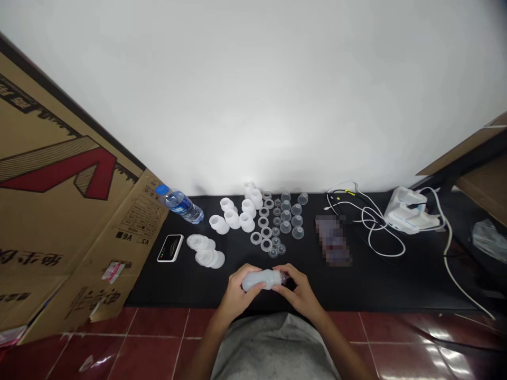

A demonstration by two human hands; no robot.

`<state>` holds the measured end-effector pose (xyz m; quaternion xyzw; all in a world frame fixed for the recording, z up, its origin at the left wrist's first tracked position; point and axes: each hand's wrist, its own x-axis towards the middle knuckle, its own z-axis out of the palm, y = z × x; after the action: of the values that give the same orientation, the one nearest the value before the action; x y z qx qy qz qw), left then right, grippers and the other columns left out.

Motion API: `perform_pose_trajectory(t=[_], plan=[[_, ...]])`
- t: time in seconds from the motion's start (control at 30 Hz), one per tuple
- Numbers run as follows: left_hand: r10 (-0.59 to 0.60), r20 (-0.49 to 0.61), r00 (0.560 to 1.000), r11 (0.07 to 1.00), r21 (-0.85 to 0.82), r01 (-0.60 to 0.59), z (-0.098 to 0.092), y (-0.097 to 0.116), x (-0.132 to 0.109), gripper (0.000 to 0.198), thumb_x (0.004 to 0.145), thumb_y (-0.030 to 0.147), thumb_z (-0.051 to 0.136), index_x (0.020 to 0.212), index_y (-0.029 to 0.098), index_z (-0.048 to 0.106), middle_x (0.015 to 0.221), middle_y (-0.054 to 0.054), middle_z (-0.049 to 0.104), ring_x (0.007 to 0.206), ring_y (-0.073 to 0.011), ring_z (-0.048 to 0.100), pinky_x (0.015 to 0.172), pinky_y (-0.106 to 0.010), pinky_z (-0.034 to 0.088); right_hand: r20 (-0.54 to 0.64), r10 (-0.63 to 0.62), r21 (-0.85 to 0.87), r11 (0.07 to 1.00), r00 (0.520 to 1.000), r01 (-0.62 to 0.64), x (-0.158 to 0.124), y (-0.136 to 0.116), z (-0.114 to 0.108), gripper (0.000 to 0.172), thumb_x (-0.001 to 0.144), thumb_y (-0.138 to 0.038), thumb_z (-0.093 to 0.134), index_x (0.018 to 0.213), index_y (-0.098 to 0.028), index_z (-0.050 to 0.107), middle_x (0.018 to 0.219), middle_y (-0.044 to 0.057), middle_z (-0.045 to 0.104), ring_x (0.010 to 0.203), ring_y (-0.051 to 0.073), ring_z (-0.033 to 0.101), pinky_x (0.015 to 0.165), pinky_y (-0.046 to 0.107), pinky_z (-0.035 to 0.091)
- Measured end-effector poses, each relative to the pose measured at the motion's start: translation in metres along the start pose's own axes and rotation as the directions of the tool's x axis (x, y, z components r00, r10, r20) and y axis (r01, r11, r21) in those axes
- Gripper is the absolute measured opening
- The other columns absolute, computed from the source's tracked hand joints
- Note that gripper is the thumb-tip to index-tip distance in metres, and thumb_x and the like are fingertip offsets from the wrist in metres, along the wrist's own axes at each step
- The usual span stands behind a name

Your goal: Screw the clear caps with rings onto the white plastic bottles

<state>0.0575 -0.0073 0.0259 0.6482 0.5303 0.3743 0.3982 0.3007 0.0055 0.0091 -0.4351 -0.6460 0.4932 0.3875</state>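
Observation:
A translucent white baby bottle (253, 279) lies sideways between my hands, above the table's front edge. My left hand (236, 292) is closed around its base end. My right hand (300, 291) grips the neck end, where a darker clear tip (284, 278) shows between the fingers; its exact shape is partly hidden. Beyond my hands stand small clear silicone teats (275, 241), flat clear rings (266, 232) and clear domed caps (297, 220) in rough rows. Several white wide-necked bottle pieces (232, 218) stand behind and to the left. Stacks of white discs (209, 258) lie left of my hands.
A water bottle (180, 204) leans at the back left near a white-framed device (170, 248). Tall cardboard boxes (79, 211) border the left side. On the right are a pixelated phone-like object (332, 240), tangled white cables (372, 227) and a white charging block (410, 211). A white wall stands behind.

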Motion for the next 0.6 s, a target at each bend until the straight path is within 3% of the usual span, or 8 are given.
perform_pose_trajectory(t=[0.13, 0.33, 0.6], plan=[[0.091, 0.022, 0.996, 0.994, 0.051, -0.093, 0.003, 0.006, 0.004, 0.018, 0.097, 0.031, 0.076, 0.112, 0.023, 0.073, 0.102, -0.006, 0.076, 0.092, -0.0216, 0.073, 0.082, -0.031, 0.057, -0.035, 0.032, 0.041, 0.999, 0.999, -0.031, -0.001, 0.008, -0.001, 0.033, 0.098, -0.051, 0.077, 0.118, -0.025, 0.077, 0.106, 0.005, 0.078, 0.093, 0.023, 0.069, 0.083, 0.032, 0.052], [0.21, 0.035, 0.977, 0.969, 0.129, -0.212, 0.006, 0.009, 0.003, 0.026, 0.099, 0.029, 0.074, 0.124, 0.024, 0.068, 0.106, -0.008, 0.075, 0.097, -0.0231, 0.073, 0.086, -0.033, 0.059, -0.037, 0.093, 0.173, 0.981, 0.995, -0.086, 0.001, 0.014, -0.003, 0.039, 0.094, -0.057, 0.08, 0.113, -0.023, 0.079, 0.102, 0.006, 0.079, 0.093, 0.024, 0.07, 0.084, 0.033, 0.054], [0.086, 0.106, 0.991, 0.985, 0.142, -0.101, -0.003, 0.015, 0.013, 0.035, 0.097, 0.034, 0.073, 0.131, 0.026, 0.069, 0.123, -0.009, 0.077, 0.111, -0.0271, 0.074, 0.097, -0.039, 0.06, -0.066, 0.112, 0.292, 0.952, 0.992, -0.088, 0.006, 0.016, -0.006, 0.047, 0.083, -0.049, 0.092, 0.123, -0.027, 0.08, 0.122, 0.008, 0.078, 0.113, 0.029, 0.072, 0.098, 0.037, 0.055]])
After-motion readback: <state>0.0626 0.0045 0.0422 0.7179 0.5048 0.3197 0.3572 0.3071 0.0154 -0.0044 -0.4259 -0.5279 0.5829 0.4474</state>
